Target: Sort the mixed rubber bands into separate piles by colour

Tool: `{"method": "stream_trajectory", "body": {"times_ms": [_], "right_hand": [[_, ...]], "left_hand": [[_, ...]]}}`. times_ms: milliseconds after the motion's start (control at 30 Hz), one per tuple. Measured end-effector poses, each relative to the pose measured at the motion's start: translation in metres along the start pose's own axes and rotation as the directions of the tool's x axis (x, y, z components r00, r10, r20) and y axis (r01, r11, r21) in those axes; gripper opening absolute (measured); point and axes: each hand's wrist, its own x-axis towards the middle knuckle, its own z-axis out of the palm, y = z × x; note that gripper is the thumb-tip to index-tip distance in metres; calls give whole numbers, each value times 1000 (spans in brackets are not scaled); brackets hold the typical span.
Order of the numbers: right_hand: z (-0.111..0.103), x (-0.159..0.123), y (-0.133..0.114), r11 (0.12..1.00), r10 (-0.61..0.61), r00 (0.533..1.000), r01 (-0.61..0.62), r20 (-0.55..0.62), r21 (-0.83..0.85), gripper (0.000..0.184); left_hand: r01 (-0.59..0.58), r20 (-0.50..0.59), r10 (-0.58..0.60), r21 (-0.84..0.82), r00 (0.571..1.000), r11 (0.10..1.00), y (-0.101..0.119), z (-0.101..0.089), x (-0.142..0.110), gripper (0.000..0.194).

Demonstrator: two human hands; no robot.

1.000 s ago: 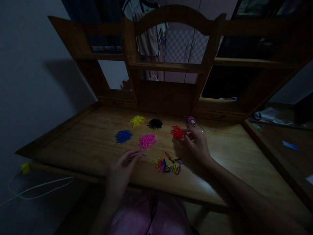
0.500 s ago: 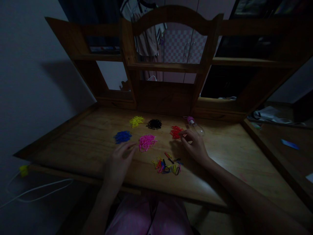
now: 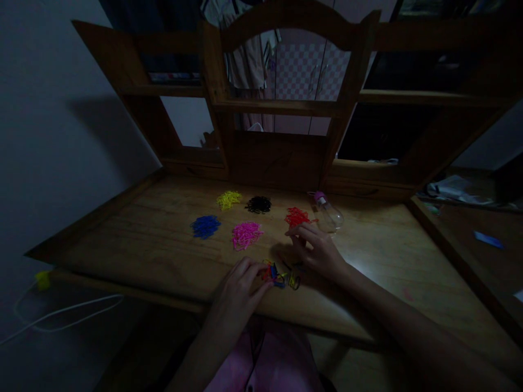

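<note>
My left hand (image 3: 241, 286) is at a small mixed pile of coloured bands (image 3: 280, 277), which look like little rubber bands. Its thumb and forefinger are apart, touching the pile's left side. My right hand (image 3: 316, 247) hovers between that pile and a heap of red bands (image 3: 297, 216), fingers bent and slightly apart, with nothing visible in them. Pink bands (image 3: 246, 234) lie in a heap beyond my left hand. Farther out are heaps of blue bands (image 3: 205, 226), yellow bands (image 3: 229, 200) and black bands (image 3: 259, 204).
A clear bulb-shaped bottle (image 3: 332, 215) with a purple cap lies behind my right hand. The wooden desk (image 3: 143, 234) has a shelf unit (image 3: 281, 111) along its back. A white cable (image 3: 69, 316) hangs at the left, and a blue packet (image 3: 488, 239) lies far right.
My left hand has moved right and nearer, from beside the pink heap to the mixed pile. My right hand has drawn back from the red heap, and a red band sticks out at its right.
</note>
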Motion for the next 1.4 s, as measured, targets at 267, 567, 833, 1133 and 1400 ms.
{"method": "stream_trajectory", "body": {"times_ms": [267, 567, 833, 1133, 1400], "right_hand": [[-4, 2, 6, 997, 79, 992, -81, -96, -18, 22], [-4, 1, 7, 995, 88, 989, -92, -121, -33, 22], [-3, 1, 8, 996, 75, 991, -79, -111, -35, 21], [-2, 0, 10, 997, 67, 992, -71, -105, -31, 22], [-4, -1, 9, 997, 70, 993, -73, -94, -36, 21]], "left_hand": [[43, -35, -44, -40, 998, 998, 9, 4, 7, 12], [22, -18, -21, 69, 1000, 997, 11, 6, 12, 16], [37, 30, -39, 65, 999, 997, 10, 2, 17, 4], [180, 8, -183, -238, 983, 955, 3, -1, 21, 8], [202, -40, -254, -490, 966, 848, -8, -6, 17, 19]]}}
